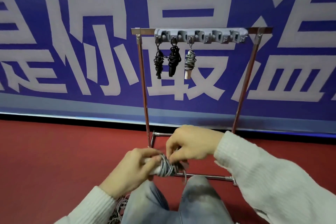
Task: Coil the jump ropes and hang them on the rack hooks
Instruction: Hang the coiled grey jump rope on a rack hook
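A grey coiled jump rope (166, 168) sits between my hands, low in the middle of the view. My left hand (134, 169) grips its white handles and the bundle. My right hand (189, 143) pinches the rope's strands at the bundle's right end. Ahead stands a metal rack (143, 85) with a grey hook strip (200, 35) along its top bar. Two black coiled ropes (159, 62) (174, 60) and one grey coiled rope (190, 62) hang from the strip's left hooks.
The rack's base bar (205, 175) lies on the red floor (54, 151) just beyond my knees (198, 191). A blue banner with large white characters (91, 42) covers the wall behind. More loose grey rope (119, 209) lies by my left forearm.
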A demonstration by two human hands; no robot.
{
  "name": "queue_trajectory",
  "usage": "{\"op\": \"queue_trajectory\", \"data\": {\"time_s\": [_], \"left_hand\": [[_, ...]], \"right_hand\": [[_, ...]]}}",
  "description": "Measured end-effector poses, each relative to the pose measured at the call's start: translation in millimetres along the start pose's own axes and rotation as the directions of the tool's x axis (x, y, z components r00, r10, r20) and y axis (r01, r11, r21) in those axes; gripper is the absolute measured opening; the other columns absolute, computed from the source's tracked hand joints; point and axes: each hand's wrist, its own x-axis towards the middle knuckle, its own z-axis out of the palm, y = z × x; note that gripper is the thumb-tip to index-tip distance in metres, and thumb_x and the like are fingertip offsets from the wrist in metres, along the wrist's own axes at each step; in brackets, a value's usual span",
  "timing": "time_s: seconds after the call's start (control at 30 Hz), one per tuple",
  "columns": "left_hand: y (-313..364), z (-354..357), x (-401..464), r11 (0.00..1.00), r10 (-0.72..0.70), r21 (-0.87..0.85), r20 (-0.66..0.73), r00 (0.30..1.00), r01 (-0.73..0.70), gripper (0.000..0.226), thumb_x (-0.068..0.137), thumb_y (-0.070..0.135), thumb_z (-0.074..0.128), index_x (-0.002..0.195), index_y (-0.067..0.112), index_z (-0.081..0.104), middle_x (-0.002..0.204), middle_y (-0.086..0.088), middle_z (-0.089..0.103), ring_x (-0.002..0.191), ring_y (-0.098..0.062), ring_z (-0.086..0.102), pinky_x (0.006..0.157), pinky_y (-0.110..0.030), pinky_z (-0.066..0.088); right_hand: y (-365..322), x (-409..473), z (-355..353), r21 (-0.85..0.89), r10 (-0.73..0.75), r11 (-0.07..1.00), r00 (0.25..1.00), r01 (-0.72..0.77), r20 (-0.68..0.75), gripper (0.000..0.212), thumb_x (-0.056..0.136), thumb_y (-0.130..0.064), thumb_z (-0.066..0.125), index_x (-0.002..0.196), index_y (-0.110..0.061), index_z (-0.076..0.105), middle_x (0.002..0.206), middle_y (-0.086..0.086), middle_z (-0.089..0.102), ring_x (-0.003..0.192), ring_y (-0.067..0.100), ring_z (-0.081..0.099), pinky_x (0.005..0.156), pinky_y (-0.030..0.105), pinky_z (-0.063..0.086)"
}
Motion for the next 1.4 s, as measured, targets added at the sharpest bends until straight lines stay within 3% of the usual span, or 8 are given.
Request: {"op": "queue_trajectory", "data": {"time_s": [0.17, 0.33, 0.47, 0.6, 0.7, 0.93, 1.27, 1.4], "left_hand": [[8, -17, -9, 0.66, -0.046, -0.724, 0.23, 0.972, 0.202, 0.044, 0.077, 0.041, 0.082, 0.107, 0.009, 0.077, 0.052, -0.009, 0.05, 0.033, -0.004, 0.03, 0.039, -0.016, 0.014], [31, 34, -5, -0.108, -0.243, -0.989, 0.121, 0.962, 0.097, 0.016, 0.078, 0.018, 0.079, 0.086, 0.006, 0.073, 0.056, -0.003, 0.04, 0.029, 0.0, 0.023, 0.031, -0.011, 0.013], [30, 62, 8, 0.237, -0.458, -0.971, -0.151, 0.876, -0.043, 0.026, 0.103, 0.025, 0.049, 0.107, 0.004, 0.063, 0.06, -0.008, 0.048, 0.037, -0.005, 0.026, 0.034, -0.015, 0.018], [28, 72, 9, 0.69, -0.419, -0.717, -0.504, 0.755, -0.096, 0.023, 0.105, 0.022, 0.053, 0.103, 0.029, 0.076, 0.076, 0.001, 0.074, 0.054, -0.007, 0.061, 0.048, -0.017, 0.044], [16, 69, 1, 0.993, -0.01, -0.096, -0.64, 0.768, -0.067, 0.028, 0.102, 0.042, 0.039, 0.122, 0.045, 0.058, 0.122, 0.03, 0.06, 0.108, 0.004, 0.06, 0.089, -0.016, 0.046], [42, 46, 13, 0.897, 0.062, -0.365, -0.456, 0.888, -0.25, 0.048, 0.098, 0.045, 0.049, 0.145, 0.041, 0.046, 0.135, 0.028, 0.053, 0.124, 0.006, 0.054, 0.096, -0.014, 0.045], [41, 52, 27, 0.823, -0.161, -0.473, -0.725, 0.669, -0.314, 0.018, 0.091, 0.026, 0.057, 0.099, 0.033, 0.072, 0.113, -0.001, 0.07, 0.106, -0.023, 0.069, 0.091, -0.052, 0.057], [40, 45, 21, 0.872, -0.085, -0.393, -0.708, 0.701, -0.291, 0.032, 0.089, 0.018, 0.055, 0.119, 0.026, 0.065, 0.11, 0.009, 0.072, 0.101, -0.013, 0.07, 0.087, -0.028, 0.056]], "right_hand": [[4, -7, 13, 0.941, 0.058, 0.317, 0.988, 0.117, -0.143, 0.009, 0.092, -0.007, 0.066, 0.085, -0.012, 0.069, 0.056, -0.001, 0.061, 0.043, 0.005, 0.051, 0.043, 0.015, 0.04], [-25, 21, 59, 0.846, 0.363, -0.356, 0.893, 0.396, -0.265, 0.013, 0.077, -0.015, 0.072, 0.09, -0.017, 0.073, 0.068, -0.003, 0.062, 0.049, 0.005, 0.046, 0.048, 0.019, 0.036], [-23, 36, 68, 0.658, 0.608, -0.528, 0.78, 0.537, -0.149, 0.018, 0.091, -0.02, 0.048, 0.085, -0.011, 0.062, 0.072, 0.009, 0.065, 0.069, 0.022, 0.06, 0.069, 0.034, 0.049], [-19, 34, 75, 0.763, 0.629, -0.386, 0.753, 0.518, -0.192, 0.035, 0.095, -0.038, 0.053, 0.097, -0.007, 0.07, 0.087, 0.013, 0.068, 0.079, 0.024, 0.064, 0.077, 0.037, 0.048], [-20, 35, 78, 0.859, 0.707, -0.166, 0.665, 0.485, -0.239, 0.027, 0.086, -0.034, 0.066, 0.094, -0.01, 0.074, 0.089, 0.013, 0.07, 0.079, 0.022, 0.067, 0.077, 0.037, 0.052], [-26, 33, 76, 0.902, 0.547, 0.307, 0.72, 0.303, -0.428, 0.014, 0.1, -0.012, 0.06, 0.094, -0.005, 0.072, 0.088, 0.011, 0.076, 0.082, 0.019, 0.07, 0.079, 0.037, 0.055], [-24, 30, 80, 0.878, 0.45, 0.261, 0.754, 0.402, -0.479, 0.027, 0.091, -0.011, 0.059, 0.116, -0.004, 0.067, 0.103, 0.01, 0.077, 0.096, 0.02, 0.072, 0.085, 0.028, 0.056], [-22, 30, 74, 0.849, 0.431, 0.368, 0.739, 0.379, -0.517, 0.019, 0.099, -0.014, 0.056, 0.102, -0.013, 0.075, 0.082, -0.003, 0.073, 0.074, 0.009, 0.065, 0.072, 0.025, 0.052]]}}
